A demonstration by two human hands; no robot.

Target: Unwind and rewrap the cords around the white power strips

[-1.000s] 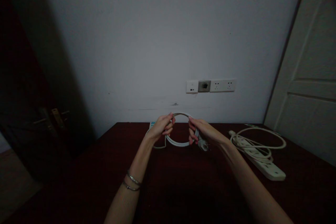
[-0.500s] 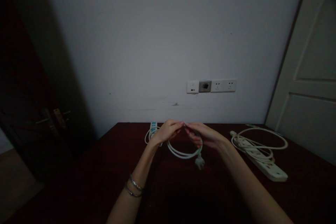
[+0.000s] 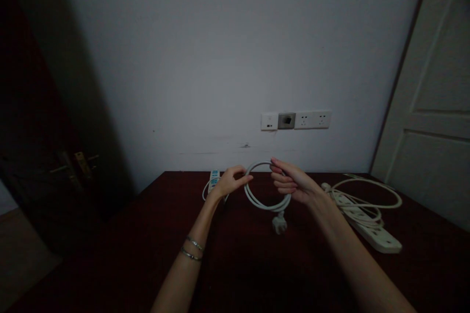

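Between my hands a white power cord [image 3: 262,207] is held up in a round coil above the dark table. Its plug [image 3: 279,223] hangs from the lower right of the loop. My left hand [image 3: 232,181] pinches the coil's left side between thumb and fingers. At the upper right, my right hand [image 3: 290,181] is closed around the cord, fingers curled. Behind my left hand stands a power strip [image 3: 214,176] with blue-marked outlets, partly hidden by that hand, and some white cord lies around it.
On the right of the dark red table [image 3: 147,234] lies a second, white power strip [image 3: 385,242] with its looped cord [image 3: 396,200] on top. Wall sockets [image 3: 312,120] sit above the table's back edge. A dark door [image 3: 33,156] is at left, a pale door [image 3: 433,156] at right.
My hands were together at the top of the coil. Now they are apart, one on each side, and the loop shows as an open ring, slightly higher.
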